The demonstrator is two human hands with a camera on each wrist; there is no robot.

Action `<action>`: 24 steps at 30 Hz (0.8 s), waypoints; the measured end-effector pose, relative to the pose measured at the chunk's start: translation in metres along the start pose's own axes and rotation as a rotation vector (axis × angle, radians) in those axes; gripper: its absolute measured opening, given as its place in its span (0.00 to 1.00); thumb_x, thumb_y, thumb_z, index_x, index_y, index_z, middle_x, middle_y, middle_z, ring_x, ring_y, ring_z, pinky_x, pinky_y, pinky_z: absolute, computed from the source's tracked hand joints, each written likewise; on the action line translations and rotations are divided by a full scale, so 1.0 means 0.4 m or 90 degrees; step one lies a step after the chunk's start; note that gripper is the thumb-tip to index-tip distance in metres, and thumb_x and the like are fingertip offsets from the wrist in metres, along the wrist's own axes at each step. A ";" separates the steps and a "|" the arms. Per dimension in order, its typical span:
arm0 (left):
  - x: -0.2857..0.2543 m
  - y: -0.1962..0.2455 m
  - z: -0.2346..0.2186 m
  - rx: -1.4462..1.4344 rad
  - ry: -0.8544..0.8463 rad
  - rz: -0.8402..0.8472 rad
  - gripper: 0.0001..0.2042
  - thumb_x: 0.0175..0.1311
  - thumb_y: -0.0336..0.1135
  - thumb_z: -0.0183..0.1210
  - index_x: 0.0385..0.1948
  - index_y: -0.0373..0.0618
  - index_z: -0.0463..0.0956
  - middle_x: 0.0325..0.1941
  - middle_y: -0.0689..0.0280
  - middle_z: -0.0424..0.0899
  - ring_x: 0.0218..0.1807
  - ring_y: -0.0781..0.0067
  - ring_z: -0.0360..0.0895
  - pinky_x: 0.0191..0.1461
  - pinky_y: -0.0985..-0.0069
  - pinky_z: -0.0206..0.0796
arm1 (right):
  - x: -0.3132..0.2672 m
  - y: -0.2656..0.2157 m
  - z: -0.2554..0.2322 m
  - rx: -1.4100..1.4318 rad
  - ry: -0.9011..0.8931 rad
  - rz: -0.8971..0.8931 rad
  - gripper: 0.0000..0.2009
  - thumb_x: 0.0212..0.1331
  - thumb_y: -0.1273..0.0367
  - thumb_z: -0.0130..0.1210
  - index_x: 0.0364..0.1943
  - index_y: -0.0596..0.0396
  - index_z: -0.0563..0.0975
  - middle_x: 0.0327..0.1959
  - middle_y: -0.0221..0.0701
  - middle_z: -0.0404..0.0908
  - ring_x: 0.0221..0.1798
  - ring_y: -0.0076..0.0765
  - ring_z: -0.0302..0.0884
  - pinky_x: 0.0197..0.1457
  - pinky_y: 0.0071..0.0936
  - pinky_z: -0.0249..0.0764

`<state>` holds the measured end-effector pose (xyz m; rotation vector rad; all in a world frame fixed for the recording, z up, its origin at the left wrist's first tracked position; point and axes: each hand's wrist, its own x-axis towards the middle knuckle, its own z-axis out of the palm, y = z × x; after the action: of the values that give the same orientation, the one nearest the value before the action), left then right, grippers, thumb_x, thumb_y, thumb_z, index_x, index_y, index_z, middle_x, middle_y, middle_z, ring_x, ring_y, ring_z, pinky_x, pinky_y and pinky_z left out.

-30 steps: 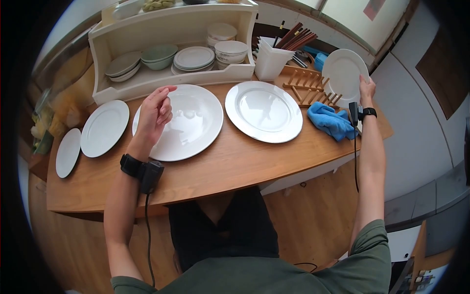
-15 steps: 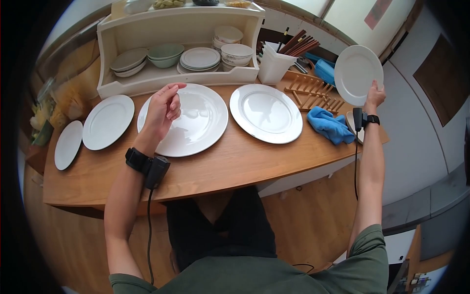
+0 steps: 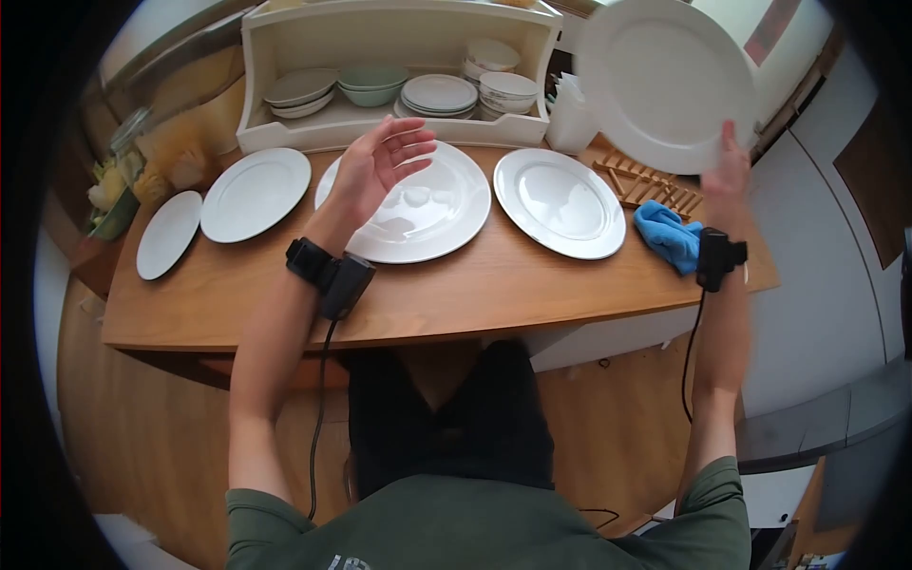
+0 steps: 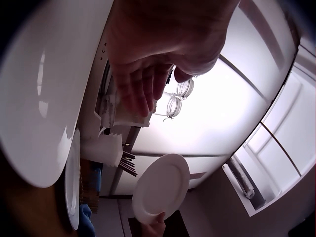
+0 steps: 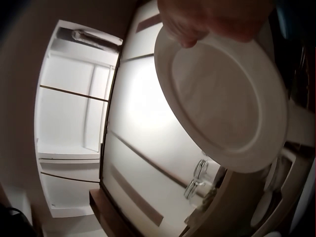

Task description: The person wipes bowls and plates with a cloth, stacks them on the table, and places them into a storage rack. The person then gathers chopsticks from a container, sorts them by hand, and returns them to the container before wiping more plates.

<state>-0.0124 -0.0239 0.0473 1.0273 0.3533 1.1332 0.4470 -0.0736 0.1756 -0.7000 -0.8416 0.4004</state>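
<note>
My right hand [image 3: 727, 180] grips a white plate [image 3: 665, 81] by its lower right rim and holds it up above the back right of the table. In the right wrist view the fingers overlap the rim of this plate [image 5: 217, 98]. Over the large white plate [image 3: 427, 223] hovers my left hand [image 3: 385, 161], its fingers loosely extended and holding nothing. To the right of that large plate lies another white plate [image 3: 560, 204] with a wide rim. Behind the raised plate, a wooden dish rack [image 3: 655, 185] is partly hidden.
Two smaller white plates, an oval-looking one [image 3: 169, 236] and a round one [image 3: 256, 195], lie at the left. A blue cloth [image 3: 668, 236] sits before the rack. At the back stands a cream shelf [image 3: 399, 133] with stacked bowls and dishes, beside a white utensil holder [image 3: 570, 119].
My right hand has lifted the plate up, and it now appears larger, covering the utensils and part of the rack. My left hand's fingers have uncurled. The head view has shifted.
</note>
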 end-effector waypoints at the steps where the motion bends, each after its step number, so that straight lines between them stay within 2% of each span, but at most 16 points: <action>1: -0.001 0.005 0.003 -0.018 -0.013 0.005 0.22 0.71 0.46 0.44 0.56 0.37 0.66 0.51 0.58 0.76 0.53 0.68 0.74 0.58 0.71 0.67 | -0.067 0.019 0.070 0.023 -0.015 0.023 0.18 0.56 0.69 0.62 0.50 0.56 0.74 0.49 0.33 0.78 0.51 0.35 0.75 0.56 0.34 0.73; 3: -0.004 0.012 -0.005 -0.018 -0.034 0.015 0.26 0.70 0.51 0.45 0.60 0.38 0.62 0.61 0.54 0.68 0.65 0.63 0.65 0.68 0.67 0.59 | -0.161 0.068 0.171 0.068 -0.072 0.080 0.20 0.56 0.69 0.62 0.53 0.55 0.73 0.50 0.32 0.78 0.51 0.33 0.75 0.58 0.33 0.71; 6: -0.012 0.026 -0.023 -0.001 -0.006 0.044 0.27 0.69 0.51 0.46 0.61 0.40 0.60 0.62 0.55 0.68 0.66 0.63 0.64 0.68 0.66 0.58 | -0.259 0.155 0.276 0.099 -0.120 0.118 0.21 0.58 0.67 0.61 0.55 0.56 0.71 0.53 0.32 0.76 0.53 0.34 0.74 0.60 0.32 0.68; 8: -0.017 0.041 -0.045 0.025 0.002 0.074 0.27 0.69 0.51 0.47 0.61 0.42 0.60 0.63 0.56 0.67 0.66 0.64 0.63 0.68 0.66 0.57 | -0.302 0.207 0.331 0.137 -0.221 0.109 0.17 0.58 0.66 0.60 0.51 0.56 0.74 0.49 0.30 0.79 0.50 0.30 0.75 0.58 0.28 0.68; 9: -0.019 0.041 -0.039 0.049 0.007 0.102 0.27 0.68 0.51 0.48 0.62 0.44 0.59 0.64 0.58 0.66 0.66 0.65 0.62 0.68 0.66 0.57 | -0.313 0.227 0.341 0.151 -0.226 0.114 0.17 0.58 0.66 0.60 0.51 0.56 0.74 0.49 0.30 0.79 0.50 0.30 0.75 0.58 0.28 0.68; 11: -0.028 0.053 -0.029 0.061 0.050 0.132 0.25 0.68 0.50 0.49 0.61 0.45 0.61 0.63 0.60 0.67 0.65 0.67 0.64 0.67 0.66 0.58 | -0.345 0.252 0.372 0.117 -0.323 0.104 0.15 0.59 0.65 0.59 0.47 0.56 0.76 0.44 0.29 0.80 0.47 0.25 0.75 0.54 0.24 0.69; 12: -0.033 0.055 -0.028 0.066 0.086 0.161 0.24 0.68 0.48 0.51 0.60 0.45 0.62 0.63 0.61 0.68 0.64 0.68 0.66 0.66 0.67 0.59 | -0.354 0.262 0.388 0.120 -0.328 0.110 0.15 0.59 0.65 0.59 0.47 0.56 0.76 0.44 0.29 0.80 0.47 0.25 0.75 0.54 0.24 0.69; 14: -0.028 0.059 -0.059 0.035 0.103 0.173 0.21 0.67 0.44 0.53 0.57 0.46 0.65 0.59 0.64 0.72 0.60 0.71 0.69 0.64 0.68 0.62 | -0.370 0.275 0.410 0.106 -0.369 0.082 0.13 0.59 0.65 0.60 0.43 0.58 0.77 0.39 0.28 0.80 0.40 0.19 0.74 0.44 0.18 0.69; 16: -0.023 0.048 -0.077 0.009 0.125 0.184 0.18 0.66 0.40 0.55 0.55 0.46 0.69 0.55 0.66 0.76 0.57 0.73 0.72 0.61 0.70 0.64 | -0.366 0.290 0.411 0.105 -0.387 0.089 0.13 0.60 0.64 0.59 0.43 0.59 0.77 0.38 0.28 0.81 0.40 0.19 0.74 0.44 0.18 0.69; 18: -0.021 0.050 -0.077 0.006 0.160 0.222 0.13 0.64 0.36 0.57 0.48 0.46 0.74 0.48 0.67 0.80 0.52 0.74 0.76 0.58 0.73 0.67 | -0.365 0.299 0.416 0.113 -0.387 0.118 0.14 0.60 0.63 0.59 0.43 0.60 0.77 0.37 0.29 0.81 0.39 0.19 0.75 0.44 0.18 0.70; 19: -0.021 0.051 -0.079 0.006 0.162 0.221 0.13 0.64 0.36 0.57 0.48 0.46 0.74 0.48 0.67 0.80 0.52 0.74 0.76 0.58 0.73 0.67 | -0.363 0.310 0.413 0.113 -0.397 0.137 0.15 0.59 0.63 0.59 0.45 0.57 0.76 0.42 0.29 0.80 0.45 0.23 0.75 0.51 0.23 0.69; 22: -0.019 0.042 -0.078 0.030 0.185 0.230 0.11 0.63 0.35 0.58 0.46 0.45 0.76 0.47 0.67 0.81 0.50 0.75 0.77 0.57 0.73 0.68 | -0.369 0.351 0.401 0.161 -0.374 0.162 0.13 0.59 0.65 0.59 0.45 0.56 0.77 0.42 0.29 0.80 0.46 0.24 0.75 0.51 0.23 0.69; 24: -0.017 0.035 -0.081 0.059 0.183 0.224 0.13 0.65 0.35 0.56 0.50 0.45 0.73 0.52 0.67 0.79 0.54 0.73 0.75 0.60 0.72 0.66 | -0.372 0.368 0.387 0.170 -0.365 0.169 0.12 0.59 0.66 0.59 0.44 0.55 0.77 0.42 0.28 0.80 0.46 0.24 0.75 0.51 0.23 0.69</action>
<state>-0.0460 -0.0130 0.0402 1.0331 0.4684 1.6019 0.2260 0.0072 0.0642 -0.4480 -1.2086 0.9631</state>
